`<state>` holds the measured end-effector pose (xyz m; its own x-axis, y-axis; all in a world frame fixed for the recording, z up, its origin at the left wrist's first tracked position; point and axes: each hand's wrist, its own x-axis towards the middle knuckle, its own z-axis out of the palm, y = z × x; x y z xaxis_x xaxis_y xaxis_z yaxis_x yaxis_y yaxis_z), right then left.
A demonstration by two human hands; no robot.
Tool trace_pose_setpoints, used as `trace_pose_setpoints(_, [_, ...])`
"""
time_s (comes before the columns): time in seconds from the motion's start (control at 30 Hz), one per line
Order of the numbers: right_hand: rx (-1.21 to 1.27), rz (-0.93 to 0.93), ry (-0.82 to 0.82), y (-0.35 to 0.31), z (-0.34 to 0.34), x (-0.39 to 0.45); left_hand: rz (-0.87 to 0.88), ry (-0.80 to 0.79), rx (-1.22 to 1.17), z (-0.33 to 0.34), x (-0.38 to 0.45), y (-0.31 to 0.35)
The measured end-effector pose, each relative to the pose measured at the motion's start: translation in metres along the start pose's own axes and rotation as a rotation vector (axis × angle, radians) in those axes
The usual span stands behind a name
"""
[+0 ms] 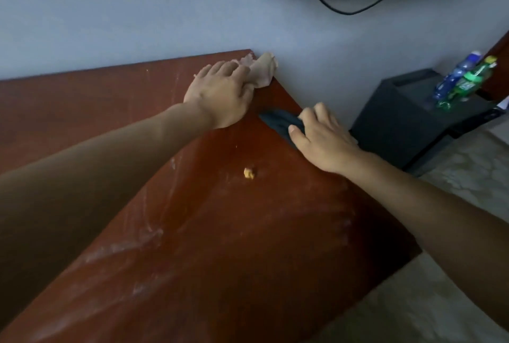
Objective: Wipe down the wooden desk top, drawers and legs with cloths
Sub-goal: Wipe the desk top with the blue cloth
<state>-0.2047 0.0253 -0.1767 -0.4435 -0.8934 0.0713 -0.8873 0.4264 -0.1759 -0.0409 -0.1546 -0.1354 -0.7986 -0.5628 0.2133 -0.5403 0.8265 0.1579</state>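
Yellow crumb [249,173] between hands, on desk [248,246]

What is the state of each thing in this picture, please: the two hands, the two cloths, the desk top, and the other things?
left hand: flat, pressing the beige cloth.
beige cloth: crumpled, at the desk's far corner by the wall.
right hand: resting on the dark cloth.
dark cloth: lying at the desk's right edge.
desk top: streaked with whitish smears.
yellow crumb: loose on the desk.
bottles: upright, capped.
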Motion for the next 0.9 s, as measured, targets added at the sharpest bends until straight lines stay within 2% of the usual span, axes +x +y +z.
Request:
trace_pose_setpoints(0.2, [-0.039,0.033,0.082,0.013,-0.010,-0.074,0.010,-0.001,-0.081,-0.017,-0.144,0.050])
trace_pose_setpoints(0.27, [0.036,0.039,0.072,0.021,-0.010,-0.091,0.048,0.033,-0.088,-0.018,-0.194,0.069])
trace_pose_setpoints(0.4, [0.276,-0.032,0.000,0.020,-0.014,-0.109,0.242,0.082,-0.096,-0.013,-0.263,0.117])
trace_pose_setpoints(0.53, [0.242,-0.016,0.065,0.022,-0.012,-0.123,0.394,0.113,-0.095,0.009,-0.291,0.147])
trace_pose_setpoints(0.73, [0.128,-0.153,0.248,0.039,-0.007,-0.189,0.366,0.147,-0.005,0.029,-0.300,0.158])
trace_pose_setpoints(0.9, [0.150,-0.237,0.242,0.043,-0.012,-0.193,0.412,0.195,-0.021,0.035,-0.303,0.157])
